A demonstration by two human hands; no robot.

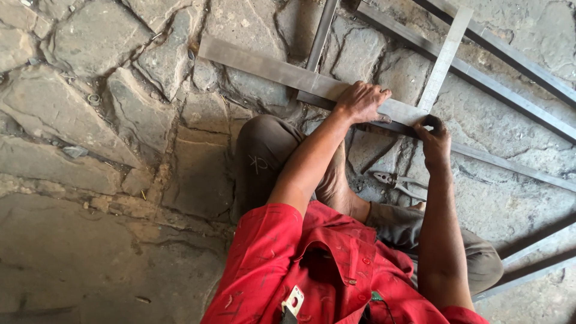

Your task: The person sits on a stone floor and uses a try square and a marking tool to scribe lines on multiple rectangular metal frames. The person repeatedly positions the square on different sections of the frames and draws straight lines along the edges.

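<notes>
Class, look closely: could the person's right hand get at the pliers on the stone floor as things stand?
Probably yes: the pliers lie uncovered just below the right hand, though that hand is pressed against the flat metal bar.

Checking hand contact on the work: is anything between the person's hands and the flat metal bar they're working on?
Nothing visible. The left hand presses flat on the flat metal bar, and the right hand grips its end beside the steel ruler.

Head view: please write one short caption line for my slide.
Left hand presses a flat metal bar on stone floor; right hand grips its end beside a steel rule.
</notes>
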